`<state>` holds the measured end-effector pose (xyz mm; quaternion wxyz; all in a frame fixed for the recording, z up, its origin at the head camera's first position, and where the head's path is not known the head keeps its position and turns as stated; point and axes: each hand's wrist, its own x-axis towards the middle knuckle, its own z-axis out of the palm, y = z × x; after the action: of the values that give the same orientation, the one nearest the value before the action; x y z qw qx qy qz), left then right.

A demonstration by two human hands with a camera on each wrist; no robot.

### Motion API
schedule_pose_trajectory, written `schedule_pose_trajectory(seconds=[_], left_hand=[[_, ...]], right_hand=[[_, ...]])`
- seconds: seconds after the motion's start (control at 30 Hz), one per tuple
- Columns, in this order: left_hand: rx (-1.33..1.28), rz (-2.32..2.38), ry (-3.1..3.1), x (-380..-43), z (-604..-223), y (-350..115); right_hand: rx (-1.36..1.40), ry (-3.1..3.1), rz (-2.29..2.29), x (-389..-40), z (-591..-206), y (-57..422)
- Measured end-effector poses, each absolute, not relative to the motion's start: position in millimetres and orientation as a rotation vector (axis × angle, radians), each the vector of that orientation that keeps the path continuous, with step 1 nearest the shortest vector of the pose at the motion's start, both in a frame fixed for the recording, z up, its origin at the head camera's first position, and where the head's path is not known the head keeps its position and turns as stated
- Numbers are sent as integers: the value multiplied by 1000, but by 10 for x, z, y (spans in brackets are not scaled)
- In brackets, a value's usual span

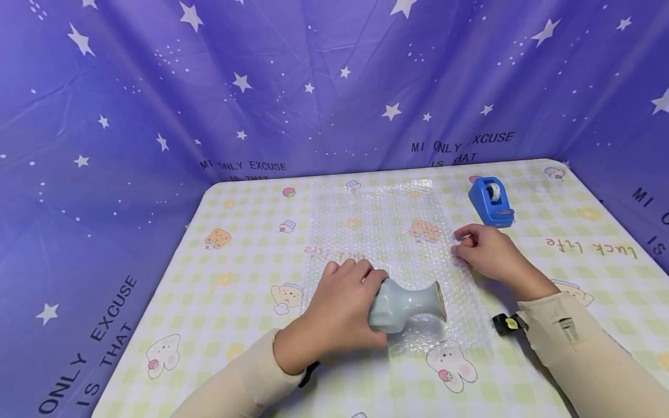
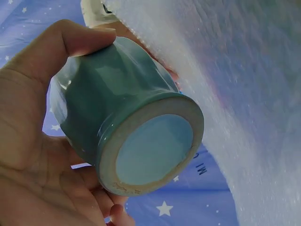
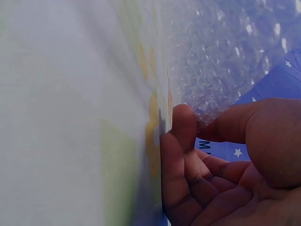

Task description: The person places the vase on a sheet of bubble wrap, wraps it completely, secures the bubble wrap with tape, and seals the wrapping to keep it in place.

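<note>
A pale blue-green ceramic vase (image 1: 405, 305) lies on its side over a sheet of bubble wrap (image 1: 376, 226), its mouth pointing right. My left hand (image 1: 342, 307) grips the vase round its body. The left wrist view shows the unglazed foot ring and round base of the vase (image 2: 155, 148), with the thumb along one side and fingers on the other. At the sheet's right edge, my right hand (image 1: 488, 252) pinches the bubble wrap (image 3: 211, 61) between thumb and fingertips, as the right wrist view shows.
A blue tape dispenser (image 1: 492, 203) with a roll in it stands beyond my right hand. Under everything lies a green-checked tablecloth (image 1: 198, 302) with cartoon prints. A purple starry curtain (image 1: 313, 87) hangs behind the table and at its sides.
</note>
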<state>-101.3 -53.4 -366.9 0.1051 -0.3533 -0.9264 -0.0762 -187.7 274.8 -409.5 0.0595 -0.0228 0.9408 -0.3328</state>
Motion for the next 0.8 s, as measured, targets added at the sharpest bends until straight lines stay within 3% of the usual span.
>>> schedule_pose_trajectory(seconds=[0.8], left_hand=[[-1101,-164,-2709,-923,-3811,-435]], right_hand=[[-75,2861,-988,-1869,-4081,2740]])
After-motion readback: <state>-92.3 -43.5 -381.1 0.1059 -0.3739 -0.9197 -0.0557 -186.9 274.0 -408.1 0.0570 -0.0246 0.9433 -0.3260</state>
